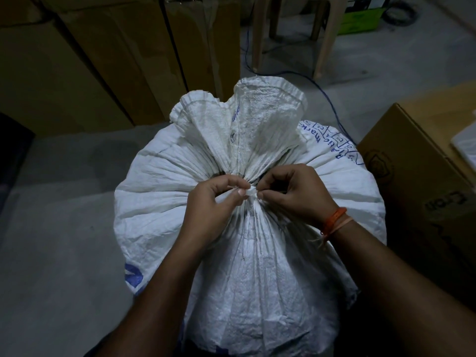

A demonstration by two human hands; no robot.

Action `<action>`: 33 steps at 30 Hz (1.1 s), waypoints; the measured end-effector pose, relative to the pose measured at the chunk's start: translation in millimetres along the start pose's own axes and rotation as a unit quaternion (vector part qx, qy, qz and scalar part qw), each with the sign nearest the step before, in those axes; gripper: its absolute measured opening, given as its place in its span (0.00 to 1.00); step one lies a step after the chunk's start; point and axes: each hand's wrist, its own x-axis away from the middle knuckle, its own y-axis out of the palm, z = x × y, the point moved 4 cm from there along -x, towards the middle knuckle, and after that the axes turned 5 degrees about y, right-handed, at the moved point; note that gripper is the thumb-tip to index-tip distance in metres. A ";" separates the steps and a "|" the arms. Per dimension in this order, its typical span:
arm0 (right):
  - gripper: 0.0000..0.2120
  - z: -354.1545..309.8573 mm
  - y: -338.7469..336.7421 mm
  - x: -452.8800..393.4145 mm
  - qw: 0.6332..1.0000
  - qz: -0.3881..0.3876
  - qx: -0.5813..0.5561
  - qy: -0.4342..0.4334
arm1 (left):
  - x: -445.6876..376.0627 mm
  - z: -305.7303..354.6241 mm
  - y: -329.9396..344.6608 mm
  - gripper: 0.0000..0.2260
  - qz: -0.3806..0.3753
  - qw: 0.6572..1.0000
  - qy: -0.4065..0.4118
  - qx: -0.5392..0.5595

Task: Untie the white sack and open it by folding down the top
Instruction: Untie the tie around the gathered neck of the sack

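A full white woven sack [159, 202] with blue print stands upright in the middle of the head view. Its neck is gathered tight, and the loose top [257, 124] fans out above the gather, with a metal eyelet showing. A small white knot [251, 192] sits at the gather. My left hand [213, 202] pinches the knot from the left with thumb and fingertips. My right hand [296, 194], with orange threads round the wrist, pinches it from the right. Both forearms reach over the sack's near side.
Tall cardboard boxes [103, 60] stand behind the sack at the left. A brown carton [412, 181] sits close on the right. A plastic chair [291, 34] and a blue cable [332, 104] are on the grey floor behind.
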 end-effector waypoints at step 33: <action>0.05 -0.8 -6.2 -0.6 1.000 -0.009 -0.004 -0.006 | 1.8 5.1 -3.1 0.06 0.017 1.000 0.001 -0.005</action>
